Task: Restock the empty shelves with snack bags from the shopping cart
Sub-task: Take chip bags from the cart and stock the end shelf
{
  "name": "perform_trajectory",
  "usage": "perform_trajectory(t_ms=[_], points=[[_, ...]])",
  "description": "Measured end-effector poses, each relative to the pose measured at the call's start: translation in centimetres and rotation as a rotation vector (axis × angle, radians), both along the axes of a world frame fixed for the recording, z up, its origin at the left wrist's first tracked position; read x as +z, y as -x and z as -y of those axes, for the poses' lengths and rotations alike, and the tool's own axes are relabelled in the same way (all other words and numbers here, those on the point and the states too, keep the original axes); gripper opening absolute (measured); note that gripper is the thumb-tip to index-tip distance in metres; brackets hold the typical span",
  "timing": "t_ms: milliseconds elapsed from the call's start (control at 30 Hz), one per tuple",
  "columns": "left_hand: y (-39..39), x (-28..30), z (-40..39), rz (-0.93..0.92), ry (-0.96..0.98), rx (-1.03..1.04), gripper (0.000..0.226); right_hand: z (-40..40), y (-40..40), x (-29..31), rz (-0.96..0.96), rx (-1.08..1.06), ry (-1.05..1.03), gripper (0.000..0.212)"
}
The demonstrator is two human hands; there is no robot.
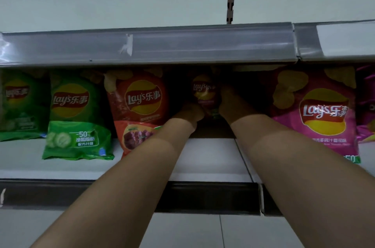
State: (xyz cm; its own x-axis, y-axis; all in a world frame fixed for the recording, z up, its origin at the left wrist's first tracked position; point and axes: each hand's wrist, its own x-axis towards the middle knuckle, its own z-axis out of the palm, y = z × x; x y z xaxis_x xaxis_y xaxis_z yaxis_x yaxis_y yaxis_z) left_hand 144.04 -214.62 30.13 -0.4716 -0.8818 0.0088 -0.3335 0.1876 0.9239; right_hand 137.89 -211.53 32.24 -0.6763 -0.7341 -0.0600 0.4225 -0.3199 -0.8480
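Both forearms reaching into shelf (203, 158), left hand (189, 114) and right hand (233, 105) gripping dark snack bag (204, 91) upright at the shadowed back, between red bag (140, 110) and pink bag (316, 114), green bag (75, 118) further left

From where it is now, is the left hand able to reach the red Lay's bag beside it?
Probably yes. The left hand is busy holding the dark bag deep in the shelf together with the right hand, but the red bag stands just to its left with nothing between them.
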Motion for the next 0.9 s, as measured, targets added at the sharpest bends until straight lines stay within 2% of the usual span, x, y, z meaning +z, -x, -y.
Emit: perform_trajectory(t_ms=[67, 133, 200, 233, 300, 333, 367, 400, 433, 500, 533, 600, 667, 700, 800, 900], points=[[-0.3, 0.2, -0.5, -0.040, -0.002, -0.003, 0.051, -0.1, -0.3, 0.1, -0.035, -0.040, -0.003, 0.043], [-0.9, 0.7, -1.5, -0.128, 0.018, -0.007, 0.056, -0.3, -1.0, 0.4, 0.029, -0.042, 0.131, 0.043], [-2.5, 1.1, -3.2, -0.138, 0.075, -0.050, 0.054, -1.0, -2.1, 0.6, 0.145, -0.015, 0.238, 0.038], [-3.9, 1.1, -4.2, -0.110, 0.121, -0.078, 0.047, -1.2, -2.4, 0.3, 0.150, -0.012, 0.215, 0.031], [-7.7, 0.8, -5.9, -0.078, 0.311, -0.038, 0.034, -1.7, -3.3, -0.5, -0.022, 0.050, 0.042, 0.016], [-10.0, 0.4, -6.3, -0.043, 0.452, 0.057, 0.031, -2.0, -3.8, -1.0, -0.150, 0.114, -0.048, 0.010], [-12.2, 0.2, -6.4, 0.033, 0.601, 0.180, 0.037, -2.3, -4.5, -1.6, -0.269, 0.175, -0.099, 0.007], [-14.0, 0.0, -5.9, 0.132, 0.724, 0.307, 0.050, -2.7, -5.1, -2.1, -0.332, 0.231, -0.124, 0.014], [-15.7, -0.4, -5.3, 0.219, 0.761, 0.400, 0.067, -3.1, -5.9, -2.6, -0.371, 0.295, -0.150, 0.023], [-17.3, -0.7, -4.1, 0.293, 0.644, 0.397, 0.095, -3.6, -7.6, -3.2, -0.407, 0.376, -0.216, 0.031], [-17.4, -0.8, -3.3, 0.283, 0.569, 0.339, 0.097, -3.7, -8.3, -3.4, -0.424, 0.357, -0.258, 0.037], [-17.3, -0.6, -1.8, 0.262, 0.455, 0.216, 0.076, -3.6, -9.3, -3.8, -0.497, 0.235, -0.348, 0.058], [-17.3, -0.4, -0.3, 0.243, 0.447, 0.160, 0.055, -3.5, -10.2, -4.1, -0.546, 0.130, -0.380, 0.063], [-17.4, -0.3, 0.3, 0.215, 0.460, 0.137, 0.055, -3.5, -10.7, -4.2, -0.559, 0.094, -0.381, 0.062], [-17.2, -0.3, 1.1, 0.112, 0.428, 0.065, 0.079, -3.1, -11.4, -4.1, -0.577, 0.051, -0.353, 0.065], [-16.9, -0.5, 1.3, 0.151, 0.377, 0.093, 0.066, -4.1, -11.9, -3.5, -0.619, 0.065, -0.359, 0.069]])
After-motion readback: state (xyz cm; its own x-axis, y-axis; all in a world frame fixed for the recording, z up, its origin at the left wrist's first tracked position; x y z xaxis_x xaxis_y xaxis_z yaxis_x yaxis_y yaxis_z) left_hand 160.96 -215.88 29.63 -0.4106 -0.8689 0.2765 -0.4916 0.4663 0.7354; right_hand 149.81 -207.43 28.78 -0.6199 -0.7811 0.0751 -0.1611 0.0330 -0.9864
